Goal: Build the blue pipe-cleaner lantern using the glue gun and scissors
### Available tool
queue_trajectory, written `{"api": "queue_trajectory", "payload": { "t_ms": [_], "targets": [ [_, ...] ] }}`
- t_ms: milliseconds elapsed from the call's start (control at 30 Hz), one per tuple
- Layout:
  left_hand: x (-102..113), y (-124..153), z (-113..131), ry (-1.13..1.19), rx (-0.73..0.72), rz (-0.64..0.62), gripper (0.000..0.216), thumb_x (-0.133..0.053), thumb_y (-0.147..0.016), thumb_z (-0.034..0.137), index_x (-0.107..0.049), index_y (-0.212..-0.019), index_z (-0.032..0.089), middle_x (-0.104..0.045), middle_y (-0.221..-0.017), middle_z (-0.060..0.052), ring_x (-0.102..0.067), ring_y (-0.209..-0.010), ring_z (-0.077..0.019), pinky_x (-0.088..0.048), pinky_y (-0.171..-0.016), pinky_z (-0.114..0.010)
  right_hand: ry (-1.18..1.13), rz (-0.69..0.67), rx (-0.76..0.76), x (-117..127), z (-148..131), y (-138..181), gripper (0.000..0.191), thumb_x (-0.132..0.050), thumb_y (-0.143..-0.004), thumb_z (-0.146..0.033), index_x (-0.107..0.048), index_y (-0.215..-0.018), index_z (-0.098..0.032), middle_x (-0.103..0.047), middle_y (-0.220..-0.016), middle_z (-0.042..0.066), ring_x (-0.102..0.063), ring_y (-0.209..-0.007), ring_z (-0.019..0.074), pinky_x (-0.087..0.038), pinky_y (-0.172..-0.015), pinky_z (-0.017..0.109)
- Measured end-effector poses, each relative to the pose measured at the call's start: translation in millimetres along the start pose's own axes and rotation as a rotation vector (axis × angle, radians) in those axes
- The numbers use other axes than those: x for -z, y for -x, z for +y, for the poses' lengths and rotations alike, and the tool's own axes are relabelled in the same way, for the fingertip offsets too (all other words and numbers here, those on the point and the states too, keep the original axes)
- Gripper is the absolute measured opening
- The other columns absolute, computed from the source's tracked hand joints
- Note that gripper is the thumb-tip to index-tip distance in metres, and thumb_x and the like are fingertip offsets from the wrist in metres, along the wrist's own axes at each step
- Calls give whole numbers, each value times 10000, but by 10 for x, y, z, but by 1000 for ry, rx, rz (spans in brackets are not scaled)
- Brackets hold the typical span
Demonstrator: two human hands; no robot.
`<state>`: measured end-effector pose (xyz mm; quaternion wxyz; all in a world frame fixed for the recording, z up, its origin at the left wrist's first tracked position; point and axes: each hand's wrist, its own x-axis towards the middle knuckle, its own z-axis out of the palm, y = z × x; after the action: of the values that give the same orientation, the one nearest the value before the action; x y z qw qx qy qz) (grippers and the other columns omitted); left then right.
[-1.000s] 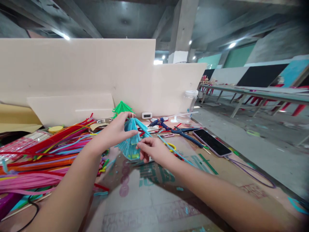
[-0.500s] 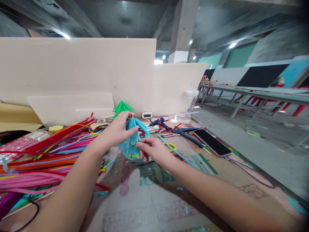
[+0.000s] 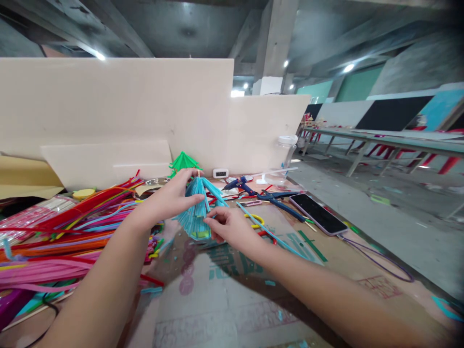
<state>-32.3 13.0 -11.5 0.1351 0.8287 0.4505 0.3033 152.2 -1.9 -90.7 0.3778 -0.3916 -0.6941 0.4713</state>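
Observation:
A small teal umbrella-shaped piece made of pipe cleaners (image 3: pixel 195 212) is held upright above the table. My left hand (image 3: pixel 173 197) grips its upper part, fingers wrapped near the wooden stick tip. My right hand (image 3: pixel 229 226) pinches a teal pipe cleaner strand (image 3: pixel 217 195) at the piece's right side, fingers closed. A finished green umbrella piece (image 3: pixel 183 162) stands just behind them.
A big heap of coloured pipe cleaners (image 3: pixel 61 232) lies at the left. A blue glue gun (image 3: pixel 239 184), pliers (image 3: pixel 277 197), a phone (image 3: pixel 318 213) with cable, a small clock (image 3: pixel 220 172) and a clear jar (image 3: pixel 287 150) sit to the right. Cardboard panels (image 3: pixel 119 106) stand behind.
Both hands stay on the teal piece. My right hand has shifted slightly up and left along the strand.

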Motion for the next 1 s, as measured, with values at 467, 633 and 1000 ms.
{"api": "queue_trajectory", "payload": {
  "t_ms": [467, 633, 1000],
  "targets": [
    [42, 20, -53, 7, -17, -17, 516, -531, -832, 368, -414, -1303, 195, -507, -1337, -112, -512, -1198, -261, -414, -1003, -423, -97, 23, -39, -110, 24, 47, 112, -558, -820, -286, -561, -783, -181, -550, -479, -48, -474, -375, 87, -387, -384, 192],
    [44, 22, -38, 10, -17, -3, 481, -483, -870, 432, -431, -1291, 206, -500, -1354, -102, -505, -1207, -254, -415, -999, -404, -153, -40, -88, -80, 21, 21, 113, -580, -795, -276, -547, -746, -180, -567, -461, -56, -476, -348, 80, -385, -363, 181],
    [30, 22, 16, -25, 19, -15, 596, -597, -792, 397, -402, -1310, 177, -570, -1221, -117, -532, -1155, -274, -406, -988, -435, -210, -29, -141, -126, 33, 38, 125, -578, -807, -285, -541, -760, -175, -563, -442, -64, -469, -330, 69, -370, -350, 163]
  ]
}}
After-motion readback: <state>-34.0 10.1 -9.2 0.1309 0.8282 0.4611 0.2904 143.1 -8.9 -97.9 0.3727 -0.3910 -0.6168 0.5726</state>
